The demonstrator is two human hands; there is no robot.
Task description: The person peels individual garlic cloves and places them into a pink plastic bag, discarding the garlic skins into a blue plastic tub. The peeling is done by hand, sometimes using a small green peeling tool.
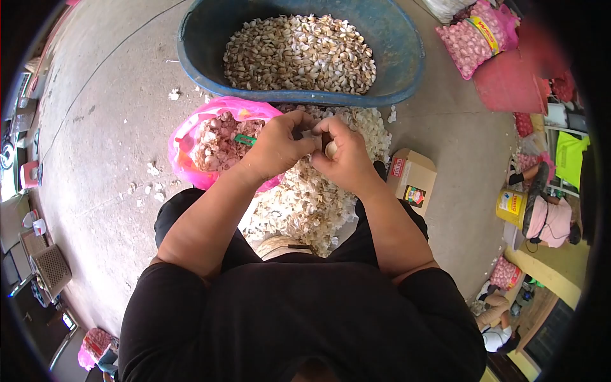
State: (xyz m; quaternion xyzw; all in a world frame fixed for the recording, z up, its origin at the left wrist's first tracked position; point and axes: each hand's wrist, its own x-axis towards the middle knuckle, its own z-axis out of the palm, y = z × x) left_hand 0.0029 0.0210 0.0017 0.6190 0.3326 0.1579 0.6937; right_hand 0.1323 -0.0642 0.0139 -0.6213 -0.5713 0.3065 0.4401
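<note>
Left hand [280,145] grip: closed round green handle [245,139]. Right hand [347,155] grip: pinching garlic clove [330,149], above peel heap [299,207]. Advisable: steady the clove, short strokes, fingertips clear.

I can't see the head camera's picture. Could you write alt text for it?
A person's bare left hand and right hand are close together over a pile of garlic skins, the right fingers around a pale, clove-like piece. A pink bag of garlic bulbs sits by the left hand; beyond, a blue tub holds loose cloves.
</note>
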